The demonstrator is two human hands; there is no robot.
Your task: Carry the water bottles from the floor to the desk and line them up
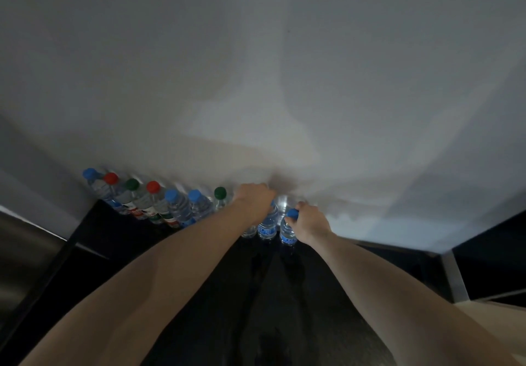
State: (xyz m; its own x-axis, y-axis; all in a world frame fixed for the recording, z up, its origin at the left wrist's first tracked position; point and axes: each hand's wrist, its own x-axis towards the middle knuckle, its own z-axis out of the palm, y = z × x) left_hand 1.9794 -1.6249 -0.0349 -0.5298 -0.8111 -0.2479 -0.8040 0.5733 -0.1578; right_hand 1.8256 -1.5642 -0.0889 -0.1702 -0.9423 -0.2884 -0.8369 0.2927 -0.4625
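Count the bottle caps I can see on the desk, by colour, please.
Blue caps: 4
Red caps: 2
Green caps: 2
Total: 8 visible; caps under the left hand are hidden.

A dark counter runs up to a pale wall. Along its far edge stands a row of clear plastic water bottles, upright and close together, with blue, red and green caps.
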